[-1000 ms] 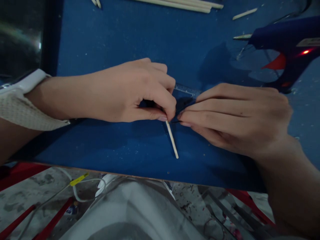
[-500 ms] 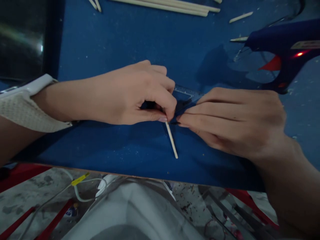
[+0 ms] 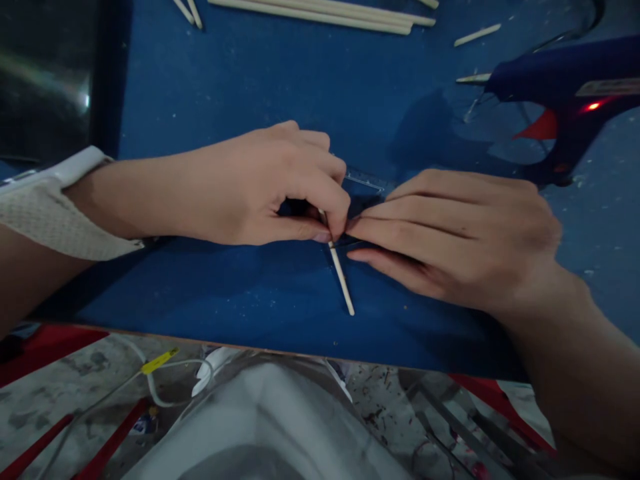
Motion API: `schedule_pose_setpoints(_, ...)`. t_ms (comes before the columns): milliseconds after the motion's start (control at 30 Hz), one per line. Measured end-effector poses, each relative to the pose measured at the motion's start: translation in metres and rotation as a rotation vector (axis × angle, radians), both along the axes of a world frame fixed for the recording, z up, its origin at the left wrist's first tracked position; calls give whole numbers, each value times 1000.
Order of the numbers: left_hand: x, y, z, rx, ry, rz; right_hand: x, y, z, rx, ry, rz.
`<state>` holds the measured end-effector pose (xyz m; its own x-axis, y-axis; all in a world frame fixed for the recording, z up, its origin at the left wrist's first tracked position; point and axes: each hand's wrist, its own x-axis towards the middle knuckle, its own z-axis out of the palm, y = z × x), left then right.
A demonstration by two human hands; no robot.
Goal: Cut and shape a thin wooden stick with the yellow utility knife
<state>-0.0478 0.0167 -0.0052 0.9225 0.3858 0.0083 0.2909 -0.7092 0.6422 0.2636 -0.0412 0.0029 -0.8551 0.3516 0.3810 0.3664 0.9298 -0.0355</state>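
A thin, pale wooden stick (image 3: 343,280) slants toward the table's front edge. My left hand (image 3: 280,190) pinches it between thumb and forefinger, and a dark mark shows just below the fingertips. My right hand (image 3: 450,233) is close against the left, its fingertips almost at the stick. Its thumb stands a little apart from the forefinger. A thin dark thing shows between them, too small to name. Behind the hands lies a clear ruler-like strip (image 3: 367,179) with printed marks, partly covered by the fingers.
A blue glue gun (image 3: 530,80) with a red trigger and glowing light is at the right. Several long wooden sticks (image 3: 330,13) lie at the back, with a short stick (image 3: 477,35) near them. A dark panel (image 3: 45,80) occupies the left. The blue tabletop (image 3: 225,293) ends just before my lap.
My right fingertips have shifted left toward the stick, and the right thumb has parted from the forefinger. My left hand keeps its pinch on the stick. The view has shifted slightly.
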Motion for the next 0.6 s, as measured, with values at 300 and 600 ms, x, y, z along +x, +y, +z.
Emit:
schedule_pose_setpoints(300,-2,-1,1,-32,-43,-6,9,0,1,-96,80,-12)
schedule_pose_setpoints(600,-1,-6,2,17,-68,39,-5,-5,0,-109,63,-58)
